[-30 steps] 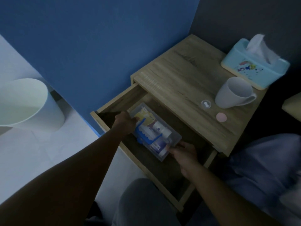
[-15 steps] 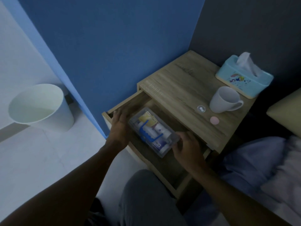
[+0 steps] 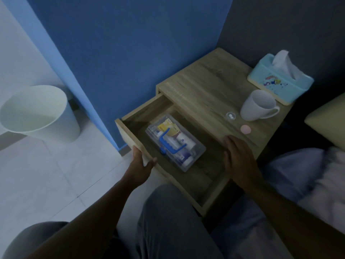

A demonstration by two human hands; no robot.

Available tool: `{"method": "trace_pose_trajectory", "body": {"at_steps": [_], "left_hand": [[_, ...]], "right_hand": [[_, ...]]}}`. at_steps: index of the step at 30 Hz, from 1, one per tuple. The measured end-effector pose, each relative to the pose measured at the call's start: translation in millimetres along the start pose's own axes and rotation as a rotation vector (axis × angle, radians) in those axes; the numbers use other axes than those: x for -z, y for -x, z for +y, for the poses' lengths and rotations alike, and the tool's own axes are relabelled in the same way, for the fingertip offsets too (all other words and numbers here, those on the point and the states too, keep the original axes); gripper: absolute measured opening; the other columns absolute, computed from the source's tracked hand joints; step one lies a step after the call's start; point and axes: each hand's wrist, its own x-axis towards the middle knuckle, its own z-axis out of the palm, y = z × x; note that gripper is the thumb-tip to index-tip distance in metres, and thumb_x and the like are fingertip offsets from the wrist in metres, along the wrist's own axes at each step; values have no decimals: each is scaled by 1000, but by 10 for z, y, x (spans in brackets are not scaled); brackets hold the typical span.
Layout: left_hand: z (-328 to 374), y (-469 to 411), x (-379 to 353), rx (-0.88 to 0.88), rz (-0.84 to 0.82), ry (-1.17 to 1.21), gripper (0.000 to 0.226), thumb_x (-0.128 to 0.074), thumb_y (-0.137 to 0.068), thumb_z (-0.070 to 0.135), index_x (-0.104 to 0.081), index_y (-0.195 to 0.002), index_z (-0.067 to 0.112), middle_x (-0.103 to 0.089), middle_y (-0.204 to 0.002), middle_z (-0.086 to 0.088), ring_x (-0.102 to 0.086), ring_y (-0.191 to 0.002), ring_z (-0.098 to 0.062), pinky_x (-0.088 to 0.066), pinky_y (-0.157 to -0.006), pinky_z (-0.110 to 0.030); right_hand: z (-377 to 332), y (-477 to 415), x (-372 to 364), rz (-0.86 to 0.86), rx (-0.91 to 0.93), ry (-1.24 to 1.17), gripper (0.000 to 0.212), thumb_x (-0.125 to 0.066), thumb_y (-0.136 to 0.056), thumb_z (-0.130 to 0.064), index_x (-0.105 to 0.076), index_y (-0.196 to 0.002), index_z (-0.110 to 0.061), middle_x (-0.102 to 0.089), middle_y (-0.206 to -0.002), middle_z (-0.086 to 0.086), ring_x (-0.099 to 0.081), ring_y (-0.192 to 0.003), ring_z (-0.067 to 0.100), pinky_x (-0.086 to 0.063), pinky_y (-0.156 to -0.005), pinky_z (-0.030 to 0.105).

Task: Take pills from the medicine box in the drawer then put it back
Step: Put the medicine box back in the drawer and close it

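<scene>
The clear medicine box with a blue handle lies inside the open wooden drawer, holding tubes and packets. My left hand grips the drawer's front panel, thumb inside and fingers outside. My right hand hovers flat over the drawer's right side by the nightstand edge, fingers apart and holding nothing. On the nightstand top sit a small clear cup with two white pills and a pink round cap.
A white mug and a light-blue tissue box stand on the nightstand. A white waste bin is on the floor at left. My knee is below the drawer; bedding lies at right.
Both hands have left the medicine box, which now rests in the drawer. My left hand moved to the drawer front; my right hand drew back to the right.
</scene>
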Motion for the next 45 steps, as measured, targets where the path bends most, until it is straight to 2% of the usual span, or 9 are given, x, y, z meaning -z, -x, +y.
{"method": "trace_pose_trajectory", "body": {"at_steps": [6, 10, 13, 16, 21, 28, 35, 38, 45], "left_hand": [[130, -164, -116, 37, -25, 32, 92, -61, -92, 31, 6, -153, 21, -9, -164, -2, -22, -147, -31, -31, -113, -48], [251, -311, -218, 68, -41, 75, 98, -62, -92, 28, 15, -153, 20, -22, -160, -5, -32, -143, -31, -38, -107, -44], [333, -434, -297, 81, -60, 102, 99, -61, -92, 29, 17, -152, 21, -29, -157, -7, -36, -141, -30, -41, -103, -41], [412, -536, -399, 84, -78, 132, 97, -59, -93, 32, 18, -152, 23, -27, -159, -6, -35, -141, -30, -39, -105, -44], [564, -721, -604, 57, -88, 215, 93, -55, -96, 29, 20, -151, 24, -20, -161, -6, -29, -144, -29, -36, -109, -45], [754, -1049, -932, 46, -59, 273, 88, -52, -96, 31, 15, -152, 22, -24, -158, -3, -30, -143, -24, -36, -99, -31], [902, -1314, -1142, 58, -46, 285, 90, -53, -92, 40, 12, -152, 27, -18, -160, -4, -24, -146, -27, -31, -116, -48], [940, -1350, -1196, 51, -21, 273, 91, -53, -92, 40, 12, -153, 25, -15, -162, -6, -22, -147, -27, -27, -118, -48], [1048, -1399, -1135, 108, -103, 194, 87, -51, -97, 27, 14, -154, 20, -14, -163, -6, -20, -148, -26, -24, -119, -45]], "right_hand": [[344, 28, -107, -32, 122, -44, 53, -49, -100, -14, -39, -150, -4, -39, -158, 17, -37, -146, 31, -36, -117, 55], [365, 24, -148, -27, 143, -49, 57, -52, -98, -5, -34, -152, -4, -34, -161, 16, -29, -150, 31, -31, -119, 56], [349, 38, -130, -20, 151, -54, 60, -57, -95, 3, -37, -151, -2, -34, -160, 18, -29, -149, 33, -29, -119, 53], [328, 37, -129, -15, 147, -58, 62, -58, -90, 10, -42, -149, -1, -38, -158, 18, -32, -148, 34, -32, -119, 55], [314, 2, -152, -15, 55, -204, 55, -49, -98, -3, -41, -152, -11, -34, -162, 7, -25, -153, 24, -28, -123, 48], [304, -5, -184, 45, 35, -263, 51, -48, -96, -3, -49, -146, -7, -43, -157, 9, -32, -150, 27, -33, -120, 49], [319, -24, -216, 77, 54, -244, 52, -32, -99, -21, -50, -146, -6, -46, -155, 10, -35, -148, 27, -36, -117, 52], [322, -23, -223, 56, 70, -220, 52, -31, -99, -18, -47, -147, -6, -43, -156, 10, -33, -149, 27, -34, -118, 52], [311, -22, -200, 53, 76, -205, 58, -48, -89, 4, -48, -147, -5, -44, -156, 11, -35, -148, 28, -34, -119, 50]]}}
